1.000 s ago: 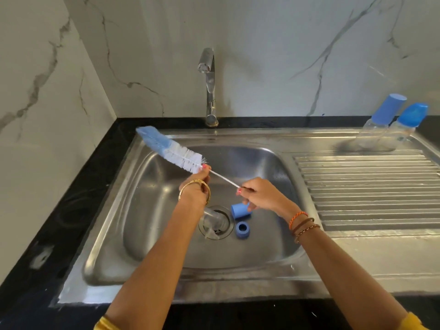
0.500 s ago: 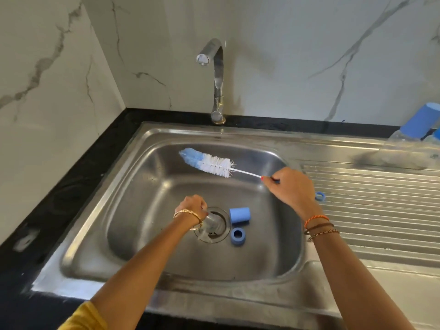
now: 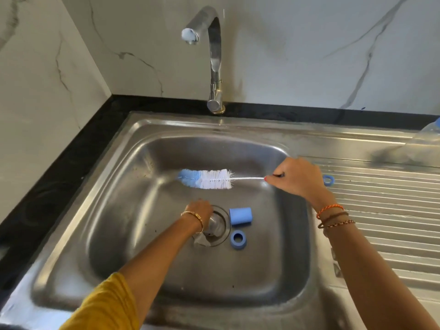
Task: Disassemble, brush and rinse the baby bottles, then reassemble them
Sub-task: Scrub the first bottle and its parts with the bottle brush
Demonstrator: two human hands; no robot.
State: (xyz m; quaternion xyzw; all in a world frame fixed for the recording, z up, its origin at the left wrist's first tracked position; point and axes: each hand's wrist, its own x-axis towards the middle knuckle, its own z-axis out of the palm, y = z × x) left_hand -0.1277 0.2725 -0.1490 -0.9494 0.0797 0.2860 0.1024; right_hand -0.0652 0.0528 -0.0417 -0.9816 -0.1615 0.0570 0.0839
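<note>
Now your right hand (image 3: 296,178), at centre right of the frame, pinches the wire handle of the bottle brush (image 3: 206,179), bristles over the sink (image 3: 142,234) basin. Your left hand (image 3: 198,210) curls around the clear bottle (image 3: 215,223) at the drain. A blue cap (image 3: 240,216) and blue collar ring (image 3: 238,239) lie just right of it.

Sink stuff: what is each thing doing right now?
Tap: off, no water.
Bottle brush: held over the basin by the right hand.
Left hand: on the clear bottle at the drain.
Blue cap: off, on its side.
Blue ring: off, lying flat.
</note>
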